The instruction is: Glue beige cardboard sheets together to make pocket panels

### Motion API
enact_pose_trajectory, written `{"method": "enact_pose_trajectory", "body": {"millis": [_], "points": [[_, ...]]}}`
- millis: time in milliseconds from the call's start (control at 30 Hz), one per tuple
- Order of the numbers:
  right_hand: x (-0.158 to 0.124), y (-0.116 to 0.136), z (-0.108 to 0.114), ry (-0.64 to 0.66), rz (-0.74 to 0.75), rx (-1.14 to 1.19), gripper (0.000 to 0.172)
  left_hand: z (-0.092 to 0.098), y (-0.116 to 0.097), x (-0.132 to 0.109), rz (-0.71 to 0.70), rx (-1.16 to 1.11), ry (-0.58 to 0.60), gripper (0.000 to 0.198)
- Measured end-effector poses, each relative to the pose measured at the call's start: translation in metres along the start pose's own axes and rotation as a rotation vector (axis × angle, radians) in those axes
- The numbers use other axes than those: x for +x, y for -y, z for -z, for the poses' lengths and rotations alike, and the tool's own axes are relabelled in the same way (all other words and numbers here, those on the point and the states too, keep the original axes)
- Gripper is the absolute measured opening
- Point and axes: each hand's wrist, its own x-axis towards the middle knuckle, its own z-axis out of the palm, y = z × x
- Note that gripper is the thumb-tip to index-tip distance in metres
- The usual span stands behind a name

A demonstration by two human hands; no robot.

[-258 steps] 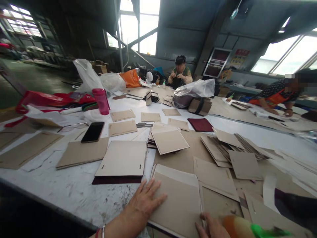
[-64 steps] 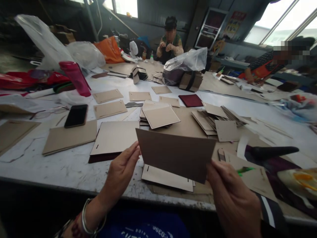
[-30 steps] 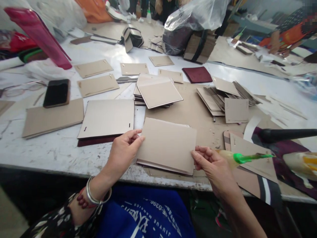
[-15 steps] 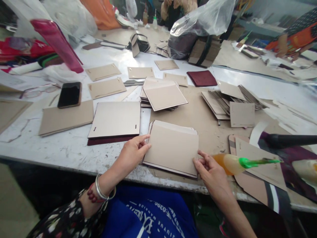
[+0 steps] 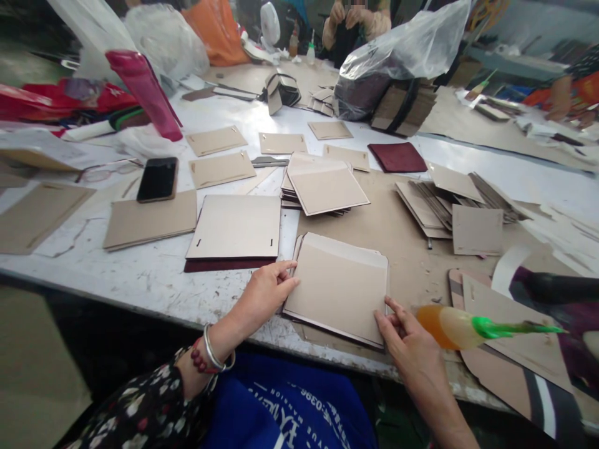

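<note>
A small stack of beige flat panels (image 5: 339,293) lies at the table's near edge, its top piece smooth with a paler strip along the far side. My left hand (image 5: 269,287) grips the left edge between thumb and fingers. At the lower right edge, my right hand (image 5: 407,330) pinches the stack, other fingers curled. Just beyond those fingers is a glue bottle (image 5: 449,325) with amber contents and a green nozzle pointing right; whether the hand touches it I cannot tell. A larger beige panel with two slots (image 5: 236,227) lies left, over a maroon piece.
Behind the stack is a pile of beige panels (image 5: 327,187); another pile (image 5: 425,209) sits right. A phone (image 5: 158,179) rests on beige pieces. Striped pieces (image 5: 519,386) lie right. Farther back are a pink bottle (image 5: 145,93), a plastic bag (image 5: 397,50) and another person's hands (image 5: 346,12).
The view has shifted, so the table's contents appear farther right and slightly lower. Both hands keep their places on the stack's edges.
</note>
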Motion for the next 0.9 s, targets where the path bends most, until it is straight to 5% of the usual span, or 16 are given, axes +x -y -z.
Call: {"method": "enact_pose_trajectory", "body": {"millis": [533, 900], "points": [[0.009, -0.011, 0.0, -0.007, -0.056, 0.028, 0.077, -0.003, -0.001, -0.002, -0.004, -0.025, -0.023, 0.044], [-0.005, -0.014, -0.009, -0.088, 0.066, 0.07, 0.054, -0.004, 0.003, -0.002, 0.0, -0.013, -0.019, 0.047]]}}
